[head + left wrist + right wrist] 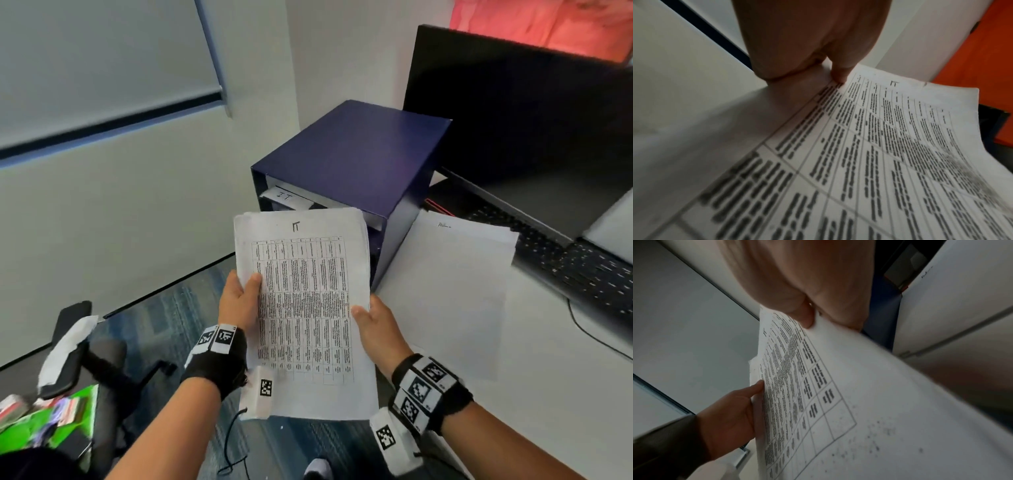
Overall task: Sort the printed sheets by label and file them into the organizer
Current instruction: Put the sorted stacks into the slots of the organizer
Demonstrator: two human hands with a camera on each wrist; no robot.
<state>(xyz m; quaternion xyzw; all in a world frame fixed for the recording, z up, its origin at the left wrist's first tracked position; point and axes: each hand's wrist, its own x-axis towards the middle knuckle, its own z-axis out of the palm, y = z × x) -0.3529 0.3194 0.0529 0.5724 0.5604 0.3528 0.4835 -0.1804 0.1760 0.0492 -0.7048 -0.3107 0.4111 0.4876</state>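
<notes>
A stack of printed sheets (pixel 305 308) with a table and a handwritten "IT" at the top is held up in front of the dark blue organizer (pixel 352 161). My left hand (pixel 241 298) grips the stack's left edge, thumb on top (pixel 838 71). My right hand (pixel 373 322) pinches the right edge, thumb on the page (pixel 805 316). The same sheets (pixel 879 154) fill both wrist views (pixel 838 394). A slot in the organizer shows a sheet labelled "IT" (pixel 287 197). The stack's far edge sits just short of the organizer's open front.
Another pile of white sheets (pixel 452 287) lies on the white desk (pixel 548 394) right of the organizer. A black keyboard (pixel 565 260) and dark monitor (pixel 520 113) stand behind it. An office chair armrest (pixel 68 346) and green items are at lower left.
</notes>
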